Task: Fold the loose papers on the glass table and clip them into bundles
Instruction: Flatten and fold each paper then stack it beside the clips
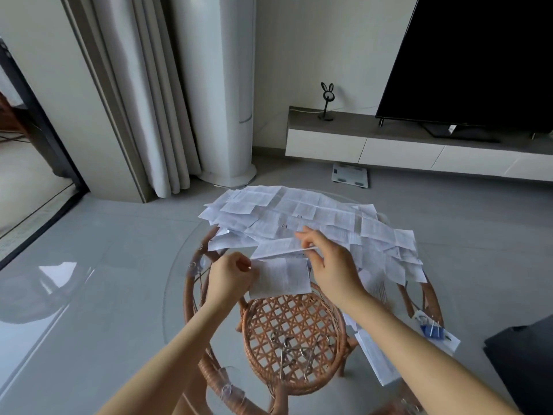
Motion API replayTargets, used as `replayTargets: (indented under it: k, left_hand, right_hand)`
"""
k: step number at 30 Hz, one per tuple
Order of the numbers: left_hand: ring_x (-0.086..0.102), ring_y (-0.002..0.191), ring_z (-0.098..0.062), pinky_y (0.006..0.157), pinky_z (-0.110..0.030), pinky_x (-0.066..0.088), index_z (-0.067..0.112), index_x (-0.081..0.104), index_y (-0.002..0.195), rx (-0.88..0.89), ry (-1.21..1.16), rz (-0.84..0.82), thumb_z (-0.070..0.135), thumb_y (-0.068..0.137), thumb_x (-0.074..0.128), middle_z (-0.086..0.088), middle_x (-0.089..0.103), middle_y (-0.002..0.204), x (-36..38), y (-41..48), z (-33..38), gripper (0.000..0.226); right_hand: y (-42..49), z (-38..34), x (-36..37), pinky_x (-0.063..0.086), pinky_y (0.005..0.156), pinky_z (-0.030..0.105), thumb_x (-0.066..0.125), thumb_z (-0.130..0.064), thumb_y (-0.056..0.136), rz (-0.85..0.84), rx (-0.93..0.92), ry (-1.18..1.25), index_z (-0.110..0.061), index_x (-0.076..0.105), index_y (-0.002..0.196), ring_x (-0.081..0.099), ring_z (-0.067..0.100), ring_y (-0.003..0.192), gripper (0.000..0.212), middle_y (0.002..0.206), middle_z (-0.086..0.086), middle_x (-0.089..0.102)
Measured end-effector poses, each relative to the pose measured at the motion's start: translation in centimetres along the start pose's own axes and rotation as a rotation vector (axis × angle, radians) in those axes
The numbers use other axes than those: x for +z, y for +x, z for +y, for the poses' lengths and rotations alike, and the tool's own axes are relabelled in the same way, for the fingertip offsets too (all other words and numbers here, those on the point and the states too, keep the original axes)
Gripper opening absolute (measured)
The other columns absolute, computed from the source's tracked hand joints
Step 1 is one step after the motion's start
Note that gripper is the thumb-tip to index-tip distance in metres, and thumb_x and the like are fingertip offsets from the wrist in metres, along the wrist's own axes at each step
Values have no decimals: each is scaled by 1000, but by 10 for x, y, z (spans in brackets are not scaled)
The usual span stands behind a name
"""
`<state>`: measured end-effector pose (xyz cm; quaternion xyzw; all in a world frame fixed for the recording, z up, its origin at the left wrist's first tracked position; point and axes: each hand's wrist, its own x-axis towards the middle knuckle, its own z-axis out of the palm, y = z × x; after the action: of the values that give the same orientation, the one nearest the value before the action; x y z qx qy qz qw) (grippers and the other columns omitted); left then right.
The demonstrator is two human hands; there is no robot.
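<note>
Both your hands grip one sheet point(282, 278) over the glass counter point(179, 324): your left hand point(231, 277) pinches its left edge, your right hand point(327, 265) pinches its lifted top flap. One heap of loose papers point(299, 214) lies just beyond; one blue clip point(431, 330) holds one bundle point(449, 343) at right.

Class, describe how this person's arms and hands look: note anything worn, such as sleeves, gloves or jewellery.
The left hand and right hand are bare, with no gloves. The left forearm and right forearm are bare too; no sleeve reaches into view. No watch, bracelet or ring shows on either.
</note>
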<state>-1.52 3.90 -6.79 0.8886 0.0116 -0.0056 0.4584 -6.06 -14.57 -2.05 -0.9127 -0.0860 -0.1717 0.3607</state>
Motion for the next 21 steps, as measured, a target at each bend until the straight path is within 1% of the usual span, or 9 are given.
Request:
replayTargets:
  k: [2, 4, 8, 11, 13, 15, 17, 19, 21]
  left_hand:
    - [53, 65, -4, 52, -12, 33, 16, 60, 80, 36, 54, 30, 13, 77, 73, 11, 56, 70, 2, 2, -2, 13]
    - [51, 65, -2, 52, -12, 33, 12, 63, 83, 45, 70, 34, 9, 76, 73, 11, 55, 69, 3, 1, -5, 13]
    - [53, 67, -7, 54, -13, 36, 5, 69, 92, 78, 121, 23, -4, 74, 66, 2, 64, 77, 3, 4, -10, 20]
    - [53, 74, -10, 58, -13, 37, 5, 69, 98, 122, 188, 7, -3, 80, 63, -6, 70, 93, -2, 6, -11, 20]
    - [54, 82, -11, 68, -17, 41, 5, 69, 100, 177, 219, 40, -7, 82, 56, -6, 69, 100, -8, 3, -9, 25]
    - [58, 93, -19, 78, -26, 47, 7, 71, 99, 342, 250, 109, -7, 82, 58, -5, 68, 104, -11, -2, -4, 26]
    - [60, 96, -25, 80, -34, 49, 10, 74, 95, 549, 293, 77, 0, 80, 67, -4, 70, 101, -7, -6, -2, 19]
    - [60, 95, -25, 79, -36, 51, 13, 75, 94, 629, 374, -26, 7, 80, 72, -3, 70, 100, 3, -8, -5, 16]
    - [59, 95, -25, 81, -36, 51, 14, 76, 93, 594, 388, -77, 10, 80, 72, -2, 68, 101, 10, -6, -9, 14]
  right_hand:
    - [-2, 6, 10, 49, 82, 18, 50, -1, 93, -52, 21, -112, -11, 59, 105, 63, 16, 99, 18, 106, 4, 65]
    - [-7, 8, 17, 54, 75, 36, 49, 5, 90, -128, 29, -221, -10, 55, 95, 62, 24, 90, 17, 95, 5, 61]
    - [-19, 4, 26, 42, 77, 32, 41, 10, 86, -408, 148, -355, -18, 40, 87, 41, 32, 128, 28, 96, -8, 52]
    - [-18, 0, 29, 41, 99, 40, 41, 9, 87, -554, 203, -420, -18, 41, 93, 18, 32, 143, 28, 122, 1, 53]
    - [-18, -3, 30, 33, 109, 43, 39, 10, 87, -607, 205, -506, -13, 48, 121, 12, 35, 144, 43, 147, 5, 38]
    - [-19, -8, 29, 24, 114, 44, 38, 11, 88, -616, 202, -566, -14, 35, 143, 8, 35, 144, 61, 156, 6, 21]
    - [-20, -13, 27, 18, 115, 43, 39, 10, 88, -598, 187, -577, -14, 31, 146, 7, 34, 145, 63, 157, 6, 19]
    - [-22, -21, 22, 8, 117, 40, 42, 8, 89, -562, 108, -584, -11, 41, 139, 13, 29, 145, 54, 154, 6, 29]
    - [-26, -31, 14, 8, 119, 39, 48, 10, 84, -358, -51, -526, -10, 60, 116, 40, 22, 134, 39, 135, 7, 54]
